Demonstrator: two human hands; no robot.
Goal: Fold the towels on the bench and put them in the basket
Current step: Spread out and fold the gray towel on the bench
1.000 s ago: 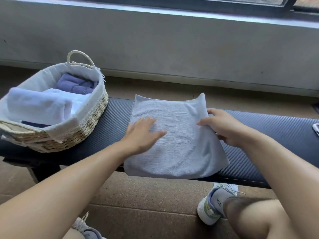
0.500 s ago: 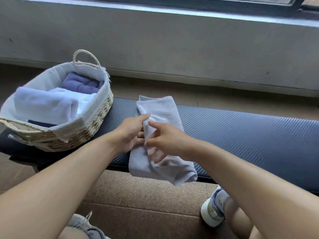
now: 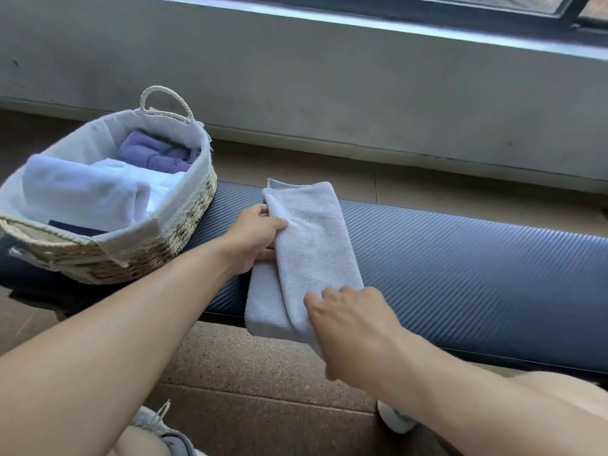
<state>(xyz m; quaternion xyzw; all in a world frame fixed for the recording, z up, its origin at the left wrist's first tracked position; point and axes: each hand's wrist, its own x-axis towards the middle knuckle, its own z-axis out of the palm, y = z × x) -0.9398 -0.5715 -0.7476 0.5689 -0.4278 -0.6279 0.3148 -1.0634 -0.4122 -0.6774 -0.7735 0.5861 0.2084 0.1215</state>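
Note:
A light grey towel [image 3: 312, 251] lies folded into a long narrow strip across the dark blue bench [image 3: 460, 264], its near end hanging over the front edge. My left hand [image 3: 253, 238] grips the strip's left edge, thumb on top and fingers tucked under the upper layer. Over the near end, my right hand [image 3: 348, 327] holds the cloth with curled fingers. At the bench's left end stands the woven basket [image 3: 184, 232] with a white liner, holding a folded white towel [image 3: 82, 192] and a purple towel [image 3: 154, 153].
A grey concrete wall [image 3: 362, 93] under a window runs behind the bench. Brown tiled floor [image 3: 246, 390] lies in front, with my shoes [image 3: 394, 419] and knees at the bottom. The bench stretches bare to the right of the towel.
The towel went from a wide square to a narrow strip, its right side folded over to the left. My right hand then slid down to the near end; the left hand moved to the left edge.

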